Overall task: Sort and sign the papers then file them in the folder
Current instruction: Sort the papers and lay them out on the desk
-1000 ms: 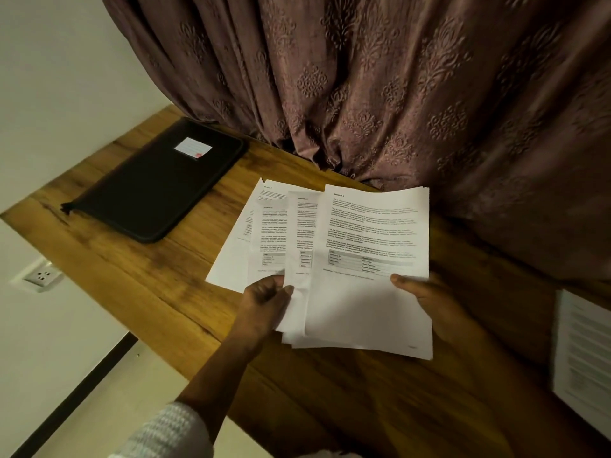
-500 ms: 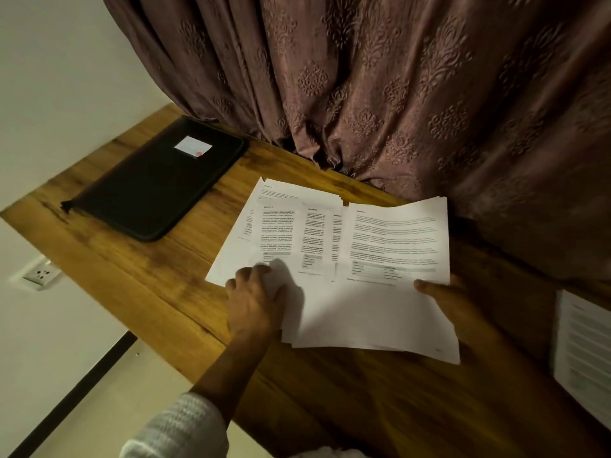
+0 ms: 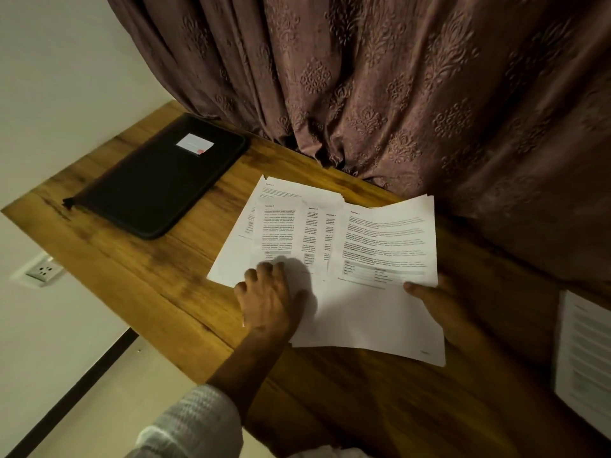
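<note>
In the head view, a brown wooden desk point(image 3: 148, 292) carried a fan of white printed papers point(image 3: 281, 226) at its middle, overlapping one another and spread leftward. Each showed blocks of text and a small table near the bottom. The left hand point(image 3: 267, 299) lay knuckles-up on the lower left of the fan with its fingers bent down onto the sheets. The fingertips were hidden, so I could not tell whether they gripped a sheet or only pressed on it. The right hand point(image 3: 443, 309) pinched the right edge of the topmost white sheet point(image 3: 380, 312), thumb on top and fingers underneath. That sheet overlapped the right of the fan. A closed black zip folder point(image 3: 158, 190) with a white label point(image 3: 194, 144) lay flat at the desk's far left corner, well apart from the papers. A mauve embossed curtain point(image 3: 363, 94) hung along the far side of the desk. Another printed white page point(image 3: 585, 358) lay at the right edge of the view, apart from the fan. A white wall socket point(image 3: 44, 271) sat below the desk's left side, and a white knitted sleeve point(image 3: 195, 421) covered the left forearm.
</note>
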